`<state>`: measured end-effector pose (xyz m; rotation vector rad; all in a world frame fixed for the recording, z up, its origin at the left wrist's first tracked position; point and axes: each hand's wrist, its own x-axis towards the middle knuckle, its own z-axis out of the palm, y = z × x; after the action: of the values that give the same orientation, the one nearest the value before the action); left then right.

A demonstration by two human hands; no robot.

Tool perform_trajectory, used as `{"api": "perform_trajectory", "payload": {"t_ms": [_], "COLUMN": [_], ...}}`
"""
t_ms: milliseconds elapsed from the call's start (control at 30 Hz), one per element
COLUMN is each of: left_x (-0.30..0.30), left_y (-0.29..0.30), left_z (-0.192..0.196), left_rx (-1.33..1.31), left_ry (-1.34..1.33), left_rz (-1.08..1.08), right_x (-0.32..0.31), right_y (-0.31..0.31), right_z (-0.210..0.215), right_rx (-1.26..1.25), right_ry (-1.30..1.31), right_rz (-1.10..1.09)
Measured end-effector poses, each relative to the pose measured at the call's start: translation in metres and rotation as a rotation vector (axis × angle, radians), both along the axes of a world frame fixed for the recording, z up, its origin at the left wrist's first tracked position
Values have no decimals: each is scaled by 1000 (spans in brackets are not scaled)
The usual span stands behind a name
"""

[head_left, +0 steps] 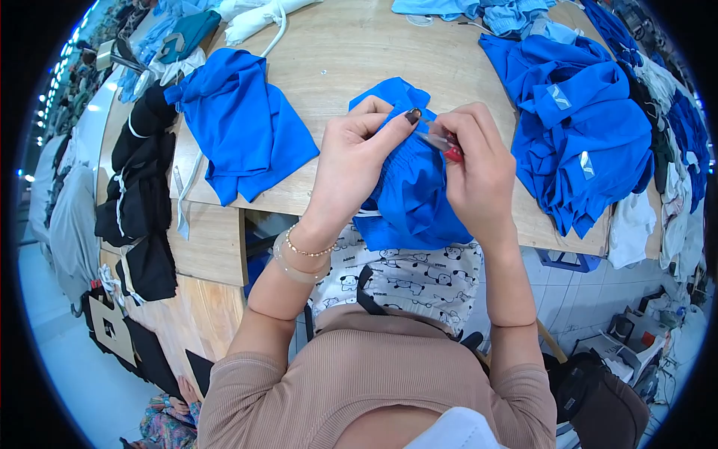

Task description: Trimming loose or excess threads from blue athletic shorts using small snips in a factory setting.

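A bright blue garment (419,198) with a gathered, elastic-looking band lies bunched at the table's near edge, partly hanging over my lap. My left hand (348,153) pinches its upper part between thumb and fingers. Closed around small metal thread snips (435,140) with a red part at the grip, my right hand (482,172) is just right of the left fingertips. The blades point left toward the pinched cloth. Whether they touch a thread is too small to tell.
Another blue garment (243,127) lies flat to the left, beside a row of black bundles (142,202). At the right is a pile of blue garments (576,127) with clear stickers. White cloth (269,19) and light blue cloth (516,15) lie along the far side. Another person's hands (185,396) show lower left.
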<state>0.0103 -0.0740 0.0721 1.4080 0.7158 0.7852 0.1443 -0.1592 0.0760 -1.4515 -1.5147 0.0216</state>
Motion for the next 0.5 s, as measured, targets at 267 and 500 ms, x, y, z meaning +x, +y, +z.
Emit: {"api": "perform_trajectory", "payload": {"t_ms": [267,500], "left_x": [13,9], "left_y": [15,11], "left_z": [-27,-21], "left_rx": [-26,4], "left_ry": [-35,-7], "left_rz": [113,103], "right_x": [-45,5], "right_y": [-25,-4], "right_z": [5,-6], "right_rx": [-195,-60], "right_ry": [95,423], "right_rz": [314,-84]}}
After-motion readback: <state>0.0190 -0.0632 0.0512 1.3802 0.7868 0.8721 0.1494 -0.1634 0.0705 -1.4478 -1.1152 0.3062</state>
